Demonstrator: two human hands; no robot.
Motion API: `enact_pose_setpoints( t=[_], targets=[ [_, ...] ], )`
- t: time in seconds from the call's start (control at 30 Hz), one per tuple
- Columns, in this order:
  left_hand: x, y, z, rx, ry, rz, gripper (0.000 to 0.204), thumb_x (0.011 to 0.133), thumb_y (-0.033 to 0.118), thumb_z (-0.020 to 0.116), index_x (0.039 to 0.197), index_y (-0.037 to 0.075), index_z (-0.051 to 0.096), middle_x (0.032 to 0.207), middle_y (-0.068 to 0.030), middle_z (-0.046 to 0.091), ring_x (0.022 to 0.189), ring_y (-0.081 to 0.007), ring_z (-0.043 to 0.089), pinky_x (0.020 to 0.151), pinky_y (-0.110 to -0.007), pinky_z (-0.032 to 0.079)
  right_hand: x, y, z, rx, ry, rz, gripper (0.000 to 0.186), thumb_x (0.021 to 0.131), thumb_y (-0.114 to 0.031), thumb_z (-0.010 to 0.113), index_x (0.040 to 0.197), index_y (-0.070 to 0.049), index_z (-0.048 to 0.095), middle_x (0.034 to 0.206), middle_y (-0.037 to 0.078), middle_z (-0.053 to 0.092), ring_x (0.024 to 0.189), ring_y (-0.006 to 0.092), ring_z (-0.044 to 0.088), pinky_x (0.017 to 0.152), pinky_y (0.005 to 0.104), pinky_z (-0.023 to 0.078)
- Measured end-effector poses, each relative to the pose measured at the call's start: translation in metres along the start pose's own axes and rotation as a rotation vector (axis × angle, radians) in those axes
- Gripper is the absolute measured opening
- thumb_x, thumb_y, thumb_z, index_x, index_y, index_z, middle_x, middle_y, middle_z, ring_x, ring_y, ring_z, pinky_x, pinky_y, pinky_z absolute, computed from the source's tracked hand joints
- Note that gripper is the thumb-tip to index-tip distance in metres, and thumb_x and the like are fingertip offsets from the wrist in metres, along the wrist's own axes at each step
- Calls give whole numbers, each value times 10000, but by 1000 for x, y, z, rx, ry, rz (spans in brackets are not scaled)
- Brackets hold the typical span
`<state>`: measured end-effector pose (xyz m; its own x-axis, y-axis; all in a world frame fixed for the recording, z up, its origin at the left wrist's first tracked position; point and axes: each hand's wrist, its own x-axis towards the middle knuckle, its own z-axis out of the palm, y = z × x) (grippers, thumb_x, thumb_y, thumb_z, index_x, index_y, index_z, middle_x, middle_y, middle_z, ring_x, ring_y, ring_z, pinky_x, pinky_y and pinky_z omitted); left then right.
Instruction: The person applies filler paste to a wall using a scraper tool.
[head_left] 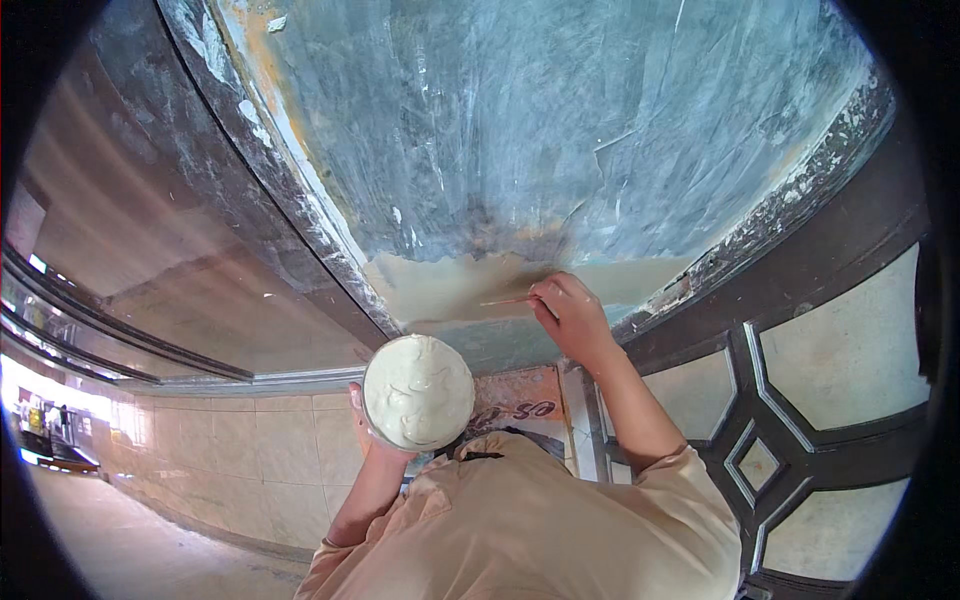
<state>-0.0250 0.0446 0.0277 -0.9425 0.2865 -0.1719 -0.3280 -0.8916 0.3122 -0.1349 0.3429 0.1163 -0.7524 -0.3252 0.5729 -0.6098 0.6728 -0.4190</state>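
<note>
Left hand: the left hand point(366, 428) is wrapped around the lower left side of a round tub point(378, 432), its fingers showing at the rim; the rest of the grip is hidden beneath.
Tub: held in front of the chest, just below the lower left corner of a wall panel point(520, 150), its open top facing up.
Paste: creamy off-white paste point(420, 390) fills the tub, its surface swirled and uneven.
Right hand: the right hand point(573, 315) pinches a thin tool point(508, 300) between thumb and fingers, near the lower edge of the panel.
Tool: seen nearly edge-on, pointing left across a beige band point(430, 285); whether it touches the surface, I cannot tell.
Panel: patchy blue-grey with white streaks and specks; the beige band runs along its lower part, from the left edge toward the lower right corner.
Left of panel: a glossy brown surface point(190, 240).
Right of panel: dark framework point(743, 380) with pale insets point(840, 360).
Below panel: an orange printed board point(540, 385) and, farther left, beige wall tiles point(230, 455).
Clothing: a tan short-sleeved shirt point(560, 530).
</note>
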Motion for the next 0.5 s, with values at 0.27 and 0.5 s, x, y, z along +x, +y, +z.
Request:
enact_pose_setpoints(
  t=[0.27,0.5],
  targets=[
    [-11,4,-20,42,86,23,1014,811,896,325,1554,208,360,1590,-100,373,1404,-391,409,1128,-635,345,21,-39,-27,53,231,137,138,878,-121,716,987,-69,650,931,144,633,898,343,641,738,448,532],
    [-13,19,-12,28,83,36,1024,800,893,367,1552,198,358,1577,-115,390,1398,-396,414,1133,-618,352,-17,-14,66,-4,19,2,165,837,-51,728,985,-50,655,948,141,643,839,349,652,727,429,539]
  ],
)
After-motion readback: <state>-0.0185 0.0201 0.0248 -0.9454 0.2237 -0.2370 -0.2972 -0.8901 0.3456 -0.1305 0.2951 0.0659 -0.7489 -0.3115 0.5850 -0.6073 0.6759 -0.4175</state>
